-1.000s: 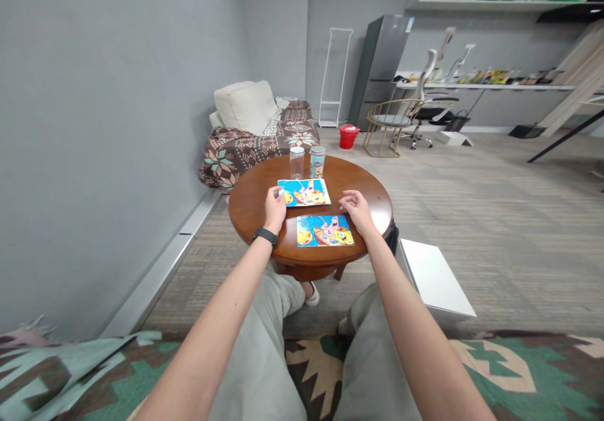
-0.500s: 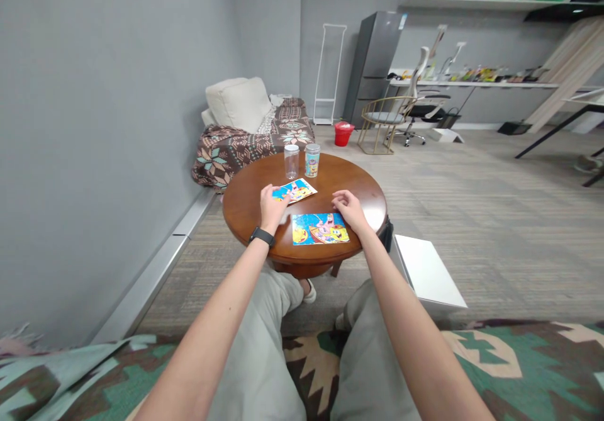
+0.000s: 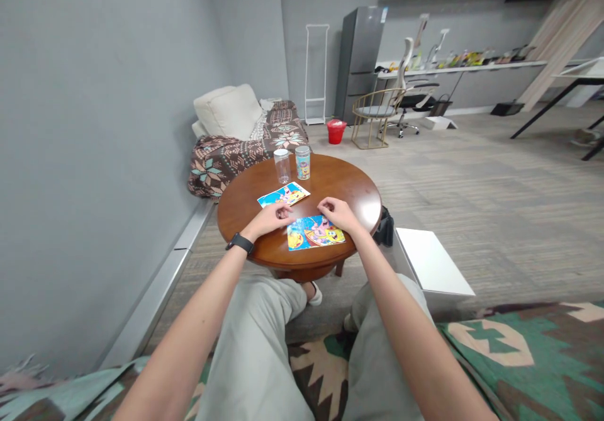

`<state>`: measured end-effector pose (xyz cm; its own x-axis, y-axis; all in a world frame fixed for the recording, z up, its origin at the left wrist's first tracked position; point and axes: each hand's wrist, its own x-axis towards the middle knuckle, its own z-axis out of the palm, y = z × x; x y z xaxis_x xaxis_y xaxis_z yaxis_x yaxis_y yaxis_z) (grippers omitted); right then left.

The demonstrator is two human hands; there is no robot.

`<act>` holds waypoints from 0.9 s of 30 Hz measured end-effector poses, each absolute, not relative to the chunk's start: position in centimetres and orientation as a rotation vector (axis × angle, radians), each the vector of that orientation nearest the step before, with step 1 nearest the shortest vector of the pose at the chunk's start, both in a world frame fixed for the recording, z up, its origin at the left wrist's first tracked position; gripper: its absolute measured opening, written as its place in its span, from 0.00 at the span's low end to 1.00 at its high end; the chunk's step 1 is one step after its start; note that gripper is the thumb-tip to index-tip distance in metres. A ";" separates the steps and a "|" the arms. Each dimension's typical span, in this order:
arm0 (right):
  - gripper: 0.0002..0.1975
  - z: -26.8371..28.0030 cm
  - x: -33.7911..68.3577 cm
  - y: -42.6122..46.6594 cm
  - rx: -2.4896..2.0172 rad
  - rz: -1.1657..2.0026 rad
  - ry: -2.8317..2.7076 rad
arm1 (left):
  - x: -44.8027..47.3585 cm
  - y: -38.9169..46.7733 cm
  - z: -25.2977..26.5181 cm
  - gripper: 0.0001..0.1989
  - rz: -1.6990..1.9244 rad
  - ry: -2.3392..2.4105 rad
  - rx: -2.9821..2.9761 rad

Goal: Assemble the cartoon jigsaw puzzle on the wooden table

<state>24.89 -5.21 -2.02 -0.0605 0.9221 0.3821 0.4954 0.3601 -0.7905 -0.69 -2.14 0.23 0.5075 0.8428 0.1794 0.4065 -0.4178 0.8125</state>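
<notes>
A jigsaw puzzle (image 3: pixel 315 235) with a bright cartoon picture lies flat near the front of the round brown table (image 3: pixel 238 204). My left hand (image 3: pixel 271 218) is at its upper left corner, fingers loosely bent and apart; I see nothing held in them. Over the upper right edge, my right hand (image 3: pixel 338 213) curves its fingers loosely, with nothing visible in them. Behind my left hand lies a picture card (image 3: pixel 291 193) with a similar picture. Beyond it stand a clear jar with a white lid (image 3: pixel 282 168) and a cartoon-printed tin (image 3: pixel 302 164).
A white box (image 3: pixel 433 260) stands on the floor right of the table, near a black bag (image 3: pixel 384 229). Behind the table is a sofa covered with a patterned blanket (image 3: pixel 236 157). A red bin (image 3: pixel 336 133) and a gold-framed chair (image 3: pixel 375 116) are farther back.
My left hand has come off the picture card and moved toward me to the puzzle's corner. My right hand has shifted slightly left. The view has turned slightly.
</notes>
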 end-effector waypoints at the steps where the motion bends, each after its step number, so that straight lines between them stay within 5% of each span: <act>1: 0.07 -2.0 24.9 -5.3 -1.275 0.584 -1.726 | -0.9 -2.4 0.5 0.19 0.689 1.021 2.070; 11: 0.05 -1.3 24.4 -6.4 -1.306 0.424 -1.996 | 0.5 -3.2 3.3 0.23 0.297 1.150 2.354; 27: 0.14 2.0 23.7 -8.3 -1.620 0.246 -2.314 | 1.7 -2.5 -0.3 0.24 0.586 1.003 2.091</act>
<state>23.70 -8.28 1.95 -0.3161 0.9369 0.1491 0.8848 0.3478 -0.3102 1.74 -2.48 -0.35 0.5915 0.8018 0.0851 0.4684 -0.4276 0.7732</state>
